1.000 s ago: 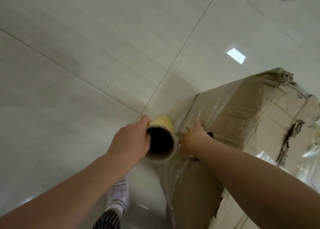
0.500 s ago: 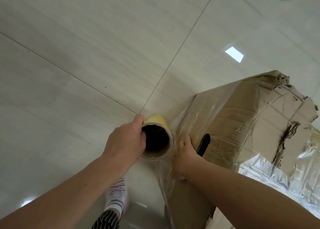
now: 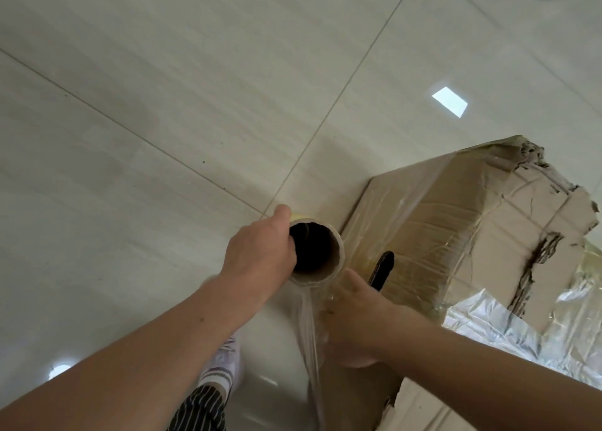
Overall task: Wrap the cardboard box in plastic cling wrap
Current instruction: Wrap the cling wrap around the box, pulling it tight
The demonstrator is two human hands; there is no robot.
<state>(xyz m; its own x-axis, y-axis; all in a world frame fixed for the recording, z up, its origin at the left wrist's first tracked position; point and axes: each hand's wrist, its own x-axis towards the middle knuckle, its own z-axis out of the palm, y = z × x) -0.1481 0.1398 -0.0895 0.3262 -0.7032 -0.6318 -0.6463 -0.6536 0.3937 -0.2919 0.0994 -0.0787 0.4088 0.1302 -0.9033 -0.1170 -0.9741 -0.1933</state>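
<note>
- the cardboard box (image 3: 508, 235) sits on the tiled floor (image 3: 163, 104) at the right, with clear cling wrap (image 3: 407, 209) stretched over its near side.
- more wrap runs down from the roll (image 3: 340, 251), which is just beside the box.
- the left grip (image 3: 260, 251) is curled round the roll's open end.
- the right grip (image 3: 355, 303) lies against the box by a dark handle slot (image 3: 381, 269); i cannot tell if its fingers curl.
- a white shoe (image 3: 224, 359) shows below.
</note>
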